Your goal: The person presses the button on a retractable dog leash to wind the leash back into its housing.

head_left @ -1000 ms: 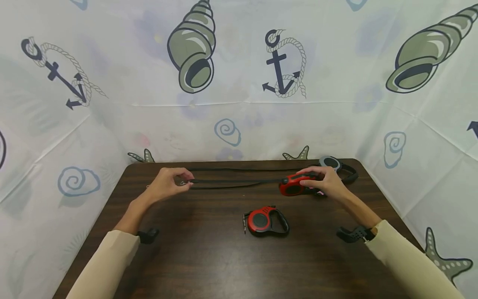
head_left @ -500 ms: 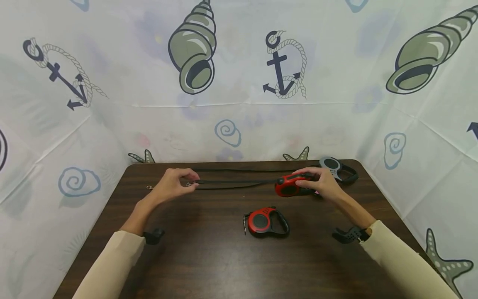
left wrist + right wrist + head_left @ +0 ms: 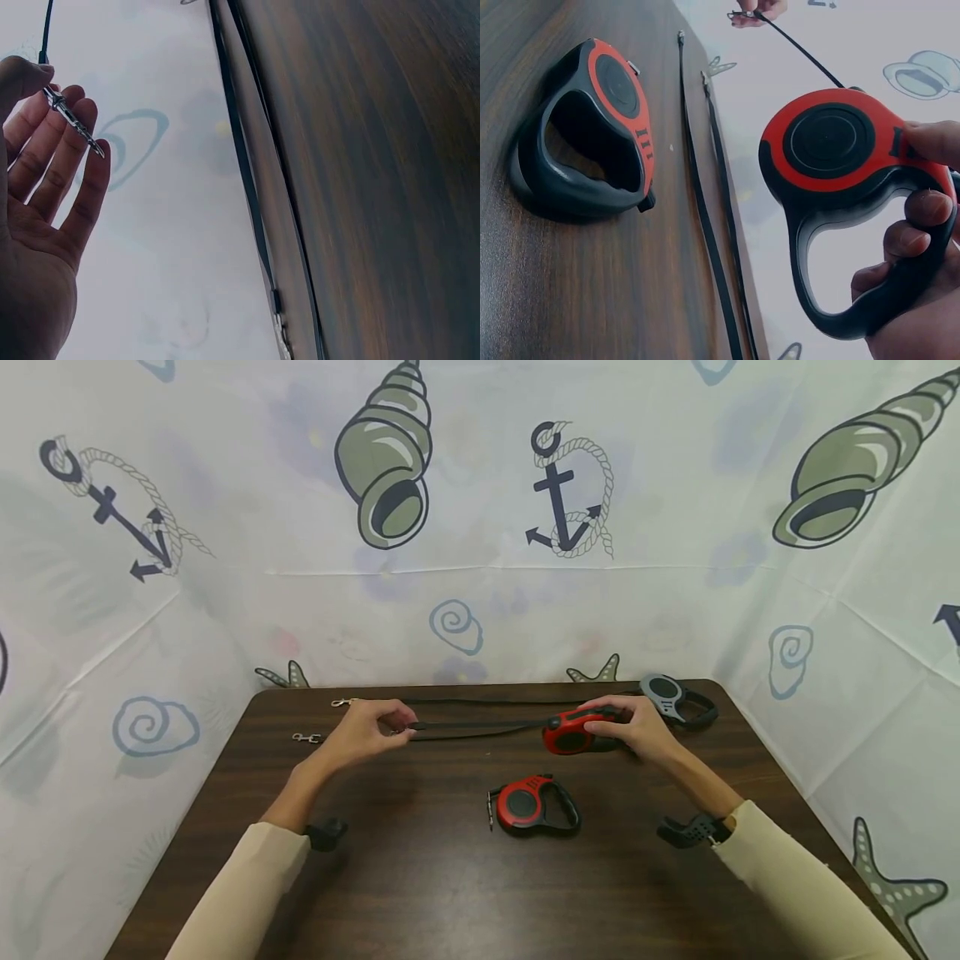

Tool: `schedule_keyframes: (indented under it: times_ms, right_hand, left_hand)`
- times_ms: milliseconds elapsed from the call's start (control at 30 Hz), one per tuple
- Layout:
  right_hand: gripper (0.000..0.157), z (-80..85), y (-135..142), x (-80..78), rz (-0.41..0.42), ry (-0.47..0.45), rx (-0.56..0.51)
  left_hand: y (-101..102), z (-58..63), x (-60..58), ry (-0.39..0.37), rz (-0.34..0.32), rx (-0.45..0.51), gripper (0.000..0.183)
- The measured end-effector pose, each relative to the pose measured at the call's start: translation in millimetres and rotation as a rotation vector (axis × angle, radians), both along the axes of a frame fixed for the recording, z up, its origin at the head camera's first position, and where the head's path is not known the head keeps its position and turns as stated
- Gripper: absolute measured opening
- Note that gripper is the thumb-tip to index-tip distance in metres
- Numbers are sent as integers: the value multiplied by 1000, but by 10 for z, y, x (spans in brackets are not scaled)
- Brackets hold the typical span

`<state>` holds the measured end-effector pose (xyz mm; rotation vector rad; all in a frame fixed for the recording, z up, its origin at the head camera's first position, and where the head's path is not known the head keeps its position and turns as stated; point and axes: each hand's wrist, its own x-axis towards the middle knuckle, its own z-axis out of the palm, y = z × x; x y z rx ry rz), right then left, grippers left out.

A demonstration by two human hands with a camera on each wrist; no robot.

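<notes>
In the head view, my right hand (image 3: 641, 727) grips a red and black retractable dog leash (image 3: 567, 742) above the table. Its fingers curl through the handle loop in the right wrist view, with the thumb near the button. From the casing a black strap (image 3: 480, 724) runs across to my left hand (image 3: 363, 733). There the left thumb and a finger pinch the strap's end; the metal clip (image 3: 73, 118) lies along the other, loosely extended fingers in the left wrist view. A second red and black retractable leash (image 3: 521, 805) lies on the table nearer me, its strap wound in.
A grey and black retractable leash (image 3: 663, 688) lies at the back right corner. Two straps stretch along the table's back, ending in a near metal clip (image 3: 304, 738) and a far metal clip (image 3: 342, 702). A patterned cloth (image 3: 495, 618) hangs behind the brown table (image 3: 420, 877).
My left hand has moved right and my right hand slightly left, so the strap between them is shorter. Two clips at the table's left have come into view.
</notes>
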<state>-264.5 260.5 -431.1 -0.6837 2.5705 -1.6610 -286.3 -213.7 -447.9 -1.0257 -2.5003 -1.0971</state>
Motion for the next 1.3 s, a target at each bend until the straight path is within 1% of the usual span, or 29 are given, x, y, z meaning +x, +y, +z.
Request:
schedule_keyframes:
  times_ms: [167,400,533,667,833,933,1033,1233,1300]
  right_hand:
    - [34,0,-24,4,18,3,-14]
    - [33,-19,-66,-20,43,14,-30]
    - [31,-33,-107,-32,59,24,-23]
    - [31,-30,-163,-15,68,15,-32]
    - [31,-18,-237,-19,54,12,-31]
    - [32,-19,-271,-18,36,7,-12]
    - [33,-20,-300,-22,39,6,-10]
    - [33,-53,-354,-38,80,-15,-72]
    - [34,-69,-372,-38,85,-24,-86]
  left_hand:
    - [52,8,11,-20,16,-7,17]
    - [121,22,18,-29,0,11,15]
    - [161,10,20,-26,-8,26,14]
    - [205,-5,31,-23,-19,30,14]
    - [259,1,35,-33,-31,30,15]
    - [294,-6,28,-48,-41,35,15]
    - [329,-8,21,-64,-51,39,16]
    - [411,-1,27,-68,-78,62,14]
    - [438,-19,26,-67,-84,68,14]
